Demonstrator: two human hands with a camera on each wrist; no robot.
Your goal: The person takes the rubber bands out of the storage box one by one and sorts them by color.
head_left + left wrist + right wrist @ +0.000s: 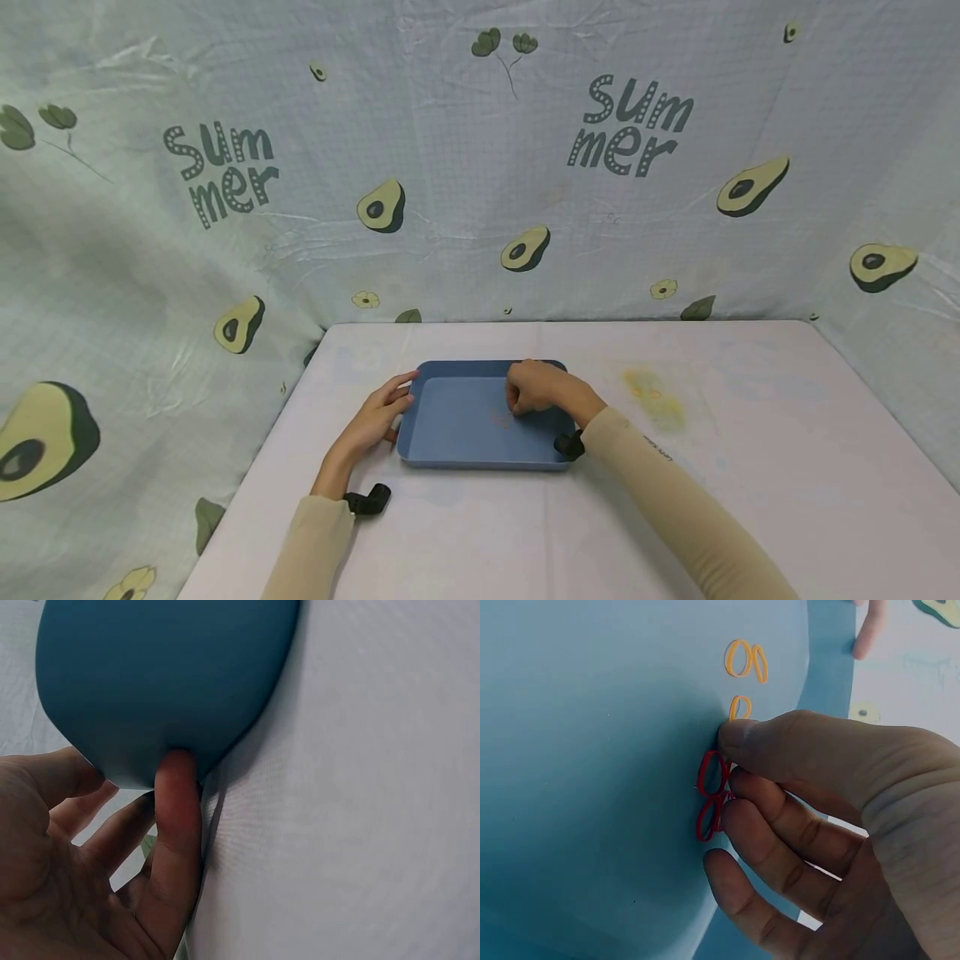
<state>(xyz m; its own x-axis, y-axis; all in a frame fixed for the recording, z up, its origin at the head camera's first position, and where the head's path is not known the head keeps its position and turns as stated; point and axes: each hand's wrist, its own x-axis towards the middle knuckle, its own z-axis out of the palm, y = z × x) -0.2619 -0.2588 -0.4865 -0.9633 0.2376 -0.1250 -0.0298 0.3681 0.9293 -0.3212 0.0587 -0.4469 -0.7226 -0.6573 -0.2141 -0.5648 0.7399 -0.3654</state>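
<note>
Red loops (pixel 718 796): small closed rings, at least two seen, against tray floor just beside fingertips of R hand (pixel 536 387); can't tell if all lie free or one is partly held.
Yellow loops (pixel 751 658): three visible; two side by side, third partly hidden by R thumb tip; all within tray.
R hand: inside tray, low over loops; thumb drawn in toward fingers, gap narrow. Thumb hides contact, so can't tell if a loop is pinched. Low, tight posture prob. suits items this thin.
Blue tray (pixel 457 429): rests on bench, long sides running L–R; raised rim prob. confines loops, flat floor leaves them easy to reach.
L hand (pixel 371 425): fingers grip tray's L end, thumb on outer wall, other tips at rim; prob. steadies tray vs. sliding while R hand works.
Wrist cams: black, one per wrist (L cam (pixel 369 500), R cam (pixel 570 446)), mounted to view each hand's work.
Bench (pixel 465 533): pale cover; tray approx. central btwn its sides; yellowish mark (pixel 656 400) to tray's R.
Bkgd cloth (pixel 450 125): hangs behind bench, w/ avocado & "summer" prints.
</note>
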